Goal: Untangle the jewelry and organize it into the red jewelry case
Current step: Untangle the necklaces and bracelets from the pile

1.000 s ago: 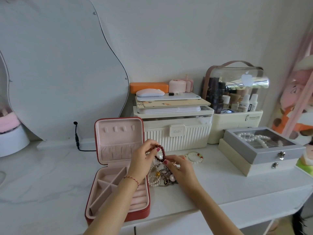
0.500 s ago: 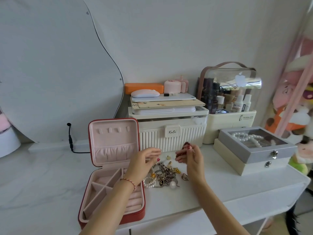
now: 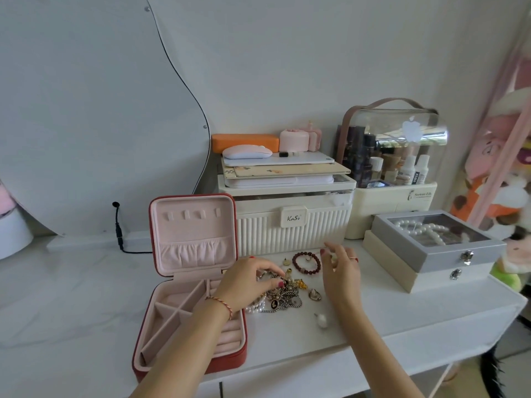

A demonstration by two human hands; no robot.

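— Beside the open red jewelry case (image 3: 230,359), what is the left hand (image 3: 247,278) doing?
— Pinching the tangled jewelry pile (image 3: 283,294); the right hand (image 3: 340,268) is hovering, fingers loosely spread, by the dark red beaded bracelet (image 3: 306,263).

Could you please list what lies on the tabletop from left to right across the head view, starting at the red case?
red jewelry case → left hand → tangled jewelry pile → dark red bead bracelet → right hand → grey box of pearls

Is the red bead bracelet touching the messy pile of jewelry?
Apart. The head view shows bare tabletop between the red bead bracelet and the pile.
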